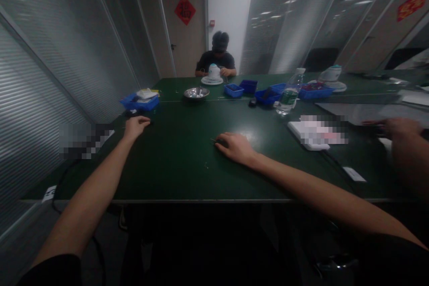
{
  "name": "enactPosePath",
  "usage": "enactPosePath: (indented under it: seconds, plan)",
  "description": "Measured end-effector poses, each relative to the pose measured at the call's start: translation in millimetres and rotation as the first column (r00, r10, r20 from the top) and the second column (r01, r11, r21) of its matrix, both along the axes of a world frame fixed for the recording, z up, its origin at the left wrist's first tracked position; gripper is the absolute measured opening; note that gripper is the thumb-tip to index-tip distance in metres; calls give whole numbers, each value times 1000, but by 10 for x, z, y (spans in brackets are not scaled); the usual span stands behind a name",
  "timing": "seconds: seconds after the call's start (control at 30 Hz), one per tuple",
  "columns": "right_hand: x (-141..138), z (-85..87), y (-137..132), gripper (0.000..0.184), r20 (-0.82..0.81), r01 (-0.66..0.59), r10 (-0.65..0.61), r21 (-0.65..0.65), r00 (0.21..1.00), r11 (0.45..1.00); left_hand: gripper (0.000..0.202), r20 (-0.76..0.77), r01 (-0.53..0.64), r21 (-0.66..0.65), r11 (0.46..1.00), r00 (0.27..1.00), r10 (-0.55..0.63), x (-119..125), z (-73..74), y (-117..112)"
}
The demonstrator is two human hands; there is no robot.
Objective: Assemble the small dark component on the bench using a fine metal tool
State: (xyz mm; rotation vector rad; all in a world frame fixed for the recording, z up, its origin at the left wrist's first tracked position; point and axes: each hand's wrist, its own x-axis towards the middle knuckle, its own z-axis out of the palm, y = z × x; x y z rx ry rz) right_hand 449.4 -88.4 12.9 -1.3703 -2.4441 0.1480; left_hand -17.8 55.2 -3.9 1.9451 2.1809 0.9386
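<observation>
My left hand point(136, 126) reaches far out to the left part of the dark green table point(181, 170). Its fingers are curled, the tips at a small dark thing on the tabletop that I cannot make out. My right hand point(234, 146) rests palm down near the table's middle, fingers bent together. A thin, small object point(213, 140) pokes out at its fingertips; it is too small to name.
Blue bins point(139, 103) point(233, 90) point(268, 96), a metal bowl point(196, 93), a water bottle point(288, 96) and white desk fans point(212, 76) stand farther back. A white flat box point(310, 136) lies right. Another person's hand point(397, 128) is at the right edge; a person point(218, 58) sits at the far end.
</observation>
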Motion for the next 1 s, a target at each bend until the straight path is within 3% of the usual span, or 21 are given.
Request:
enactPosePath:
  seconds: [0.47, 0.53, 0.63, 0.73, 0.83, 0.93, 1.0]
  plan:
    - [-2, 29, -17, 33, 3, 6, -6, -22, 1000, 1000, 33, 25, -52, -82, 995, 998, 54, 20, 4, -14]
    - [-2, 26, -17, 33, 3, 5, -5, -23, 1000, 1000, 32, 10, -13, -96, 995, 1000, 14, 88, 22, -29]
    - [0, 28, -22, 33, -7, -6, 6, -23, 1000, 1000, 31, 2, 190, -110, 976, 982, -191, 321, 70, -109]
    - [0, 51, -39, 33, -6, -10, 10, -26, 1000, 1000, 31, 11, 461, -93, 882, 887, -462, 706, 127, -269]
    - [-7, 77, -58, 33, -1, -26, 26, -34, 1000, 999, 31, 37, 682, -87, 726, 731, -682, 1145, 167, -468]
    - [-16, 73, -65, 33, -1, -58, 58, -23, 998, 998, 29, 35, 823, -50, 566, 568, -822, 1511, 169, -645]
    - [-20, 54, -61, 34, 0, -78, 78, -7, 997, 997, 28, 19, 866, -32, 498, 499, -866, 1681, 153, -734]
